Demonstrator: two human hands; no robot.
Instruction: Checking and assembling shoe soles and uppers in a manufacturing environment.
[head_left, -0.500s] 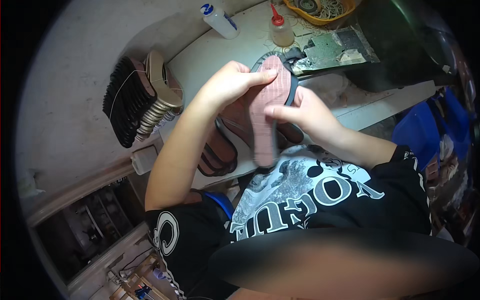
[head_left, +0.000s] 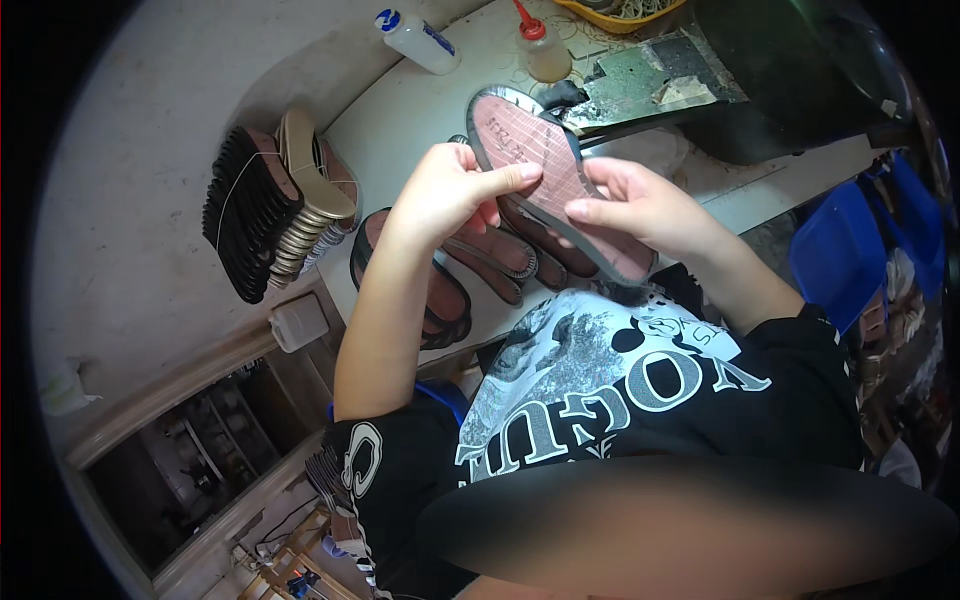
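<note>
A shoe sole (head_left: pixel 535 165) with a pink, grid-lined face and a black rim is held tilted above the white table (head_left: pixel 365 125). My left hand (head_left: pixel 450 190) grips its left edge, the thumb pressed on the pink face. On the opposite edge my right hand (head_left: pixel 640 205) is closed, thumb on top and fingers partly hidden at the rim. Beneath my hands several more soles (head_left: pixel 490 250) lie on the table. Another pile of dark-rimmed pink soles (head_left: pixel 440 300) shows beside my left forearm.
Bundled black (head_left: pixel 245 215) and beige soles (head_left: pixel 305 170) stand at the left wall. Farther back are a white bottle (head_left: pixel 420 42), a red-tipped glue bottle (head_left: pixel 543 52), a yellow basket (head_left: pixel 625 20) and a stained green board (head_left: pixel 650 85). Blue plastic seating (head_left: pixel 835 250) is at the right.
The held sole has turned, its lower end swinging right toward my right forearm and its top leaning left. My left thumb sits lower on its face. The view has shifted slightly.
</note>
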